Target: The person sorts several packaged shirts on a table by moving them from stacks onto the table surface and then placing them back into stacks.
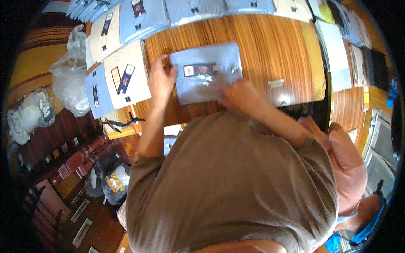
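A folded light-blue shirt (190,90) in a clear plastic bag lies on the wooden table in front of me. A dark tag with a white label (200,69) shows on its upper face. My left hand (161,82) is at the shirt's left edge, thumb and fingers apart. Over the lower right corner of the package is my right hand (241,97), blurred by motion. Its fingers look curled inward, and what they hold, if anything, is hidden. Shiny plastic shows beside these fingers.
Folded blue shirts (143,21) line the table's far side. Cream shirts (130,76) with dark tags lie at left, near a black strap-like item (122,122). A small pale slip (276,83) lies on the wood-grain tabletop (270,46). Another person in pink (348,168) is at right.
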`<act>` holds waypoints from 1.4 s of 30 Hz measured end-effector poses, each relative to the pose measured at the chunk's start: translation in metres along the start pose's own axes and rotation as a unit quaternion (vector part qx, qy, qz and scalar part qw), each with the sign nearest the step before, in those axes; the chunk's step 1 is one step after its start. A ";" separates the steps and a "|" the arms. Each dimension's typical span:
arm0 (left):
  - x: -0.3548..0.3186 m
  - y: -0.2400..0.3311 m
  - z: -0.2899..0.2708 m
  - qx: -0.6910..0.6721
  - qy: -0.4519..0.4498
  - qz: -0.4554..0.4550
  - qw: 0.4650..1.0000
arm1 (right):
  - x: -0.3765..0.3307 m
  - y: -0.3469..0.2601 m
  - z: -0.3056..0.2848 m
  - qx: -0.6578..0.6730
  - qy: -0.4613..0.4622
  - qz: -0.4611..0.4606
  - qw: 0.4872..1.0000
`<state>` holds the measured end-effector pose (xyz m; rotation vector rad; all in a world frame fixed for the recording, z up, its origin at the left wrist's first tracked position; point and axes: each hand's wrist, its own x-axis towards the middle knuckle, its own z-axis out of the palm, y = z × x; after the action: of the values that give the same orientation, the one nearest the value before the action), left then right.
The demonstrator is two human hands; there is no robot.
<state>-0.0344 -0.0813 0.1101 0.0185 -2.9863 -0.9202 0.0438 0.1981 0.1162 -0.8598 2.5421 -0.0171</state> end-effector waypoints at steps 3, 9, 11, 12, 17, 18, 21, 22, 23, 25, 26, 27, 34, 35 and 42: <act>-0.029 0.001 0.030 0.046 0.008 0.044 0.998 | -0.008 0.014 0.001 0.103 0.193 0.065 0.974; -0.060 -0.008 0.080 0.062 0.054 0.029 0.996 | 0.021 0.087 0.002 0.230 0.151 0.256 0.927; -0.048 0.002 0.079 0.057 0.042 0.021 0.997 | 0.039 0.113 -0.004 0.220 0.088 0.176 0.955; -0.039 0.007 0.074 0.048 0.029 0.029 0.998 | 0.046 0.123 -0.009 0.309 0.069 0.133 0.939; -0.010 -0.024 0.061 -0.132 0.009 0.067 0.989 | 0.055 0.121 -0.047 0.445 0.099 -0.090 0.886; -0.012 -0.029 0.063 -0.107 0.027 0.065 0.992 | 0.050 0.124 -0.073 0.417 0.113 -0.110 0.895; -0.013 -0.028 0.067 0.024 0.036 0.076 0.996 | 0.036 0.145 -0.178 0.340 0.187 -0.150 0.909; -0.014 -0.024 0.066 0.029 0.037 0.067 0.997 | 0.040 0.162 -0.211 0.319 0.236 -0.160 0.904; -0.016 -0.024 0.067 0.035 0.038 0.055 0.997 | 0.054 0.182 -0.234 0.314 0.263 -0.123 0.904; -0.015 -0.029 0.068 0.055 0.035 0.059 0.996 | 0.110 0.225 -0.266 0.384 0.352 -0.096 0.848; -0.013 -0.030 0.068 0.052 0.033 0.060 0.996 | 0.144 0.249 -0.281 0.455 0.407 -0.104 0.785; -0.010 -0.026 0.067 0.051 0.031 0.061 0.996 | 0.180 0.277 -0.295 0.462 0.437 -0.104 0.764; -0.011 -0.017 0.060 0.056 0.046 0.060 0.996 | 0.398 0.379 -0.281 0.477 0.368 0.199 0.773; 0.000 -0.019 0.065 0.043 0.032 0.073 0.996 | 0.418 0.425 -0.247 0.438 0.398 0.222 0.775; -0.013 -0.022 0.064 0.074 0.014 0.031 0.997 | 0.374 0.423 -0.221 0.237 0.453 0.261 0.819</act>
<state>-0.0221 -0.0628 0.0445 -0.0594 -3.0020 -0.6866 -0.5550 0.2935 0.0942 0.1466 3.2829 -1.0700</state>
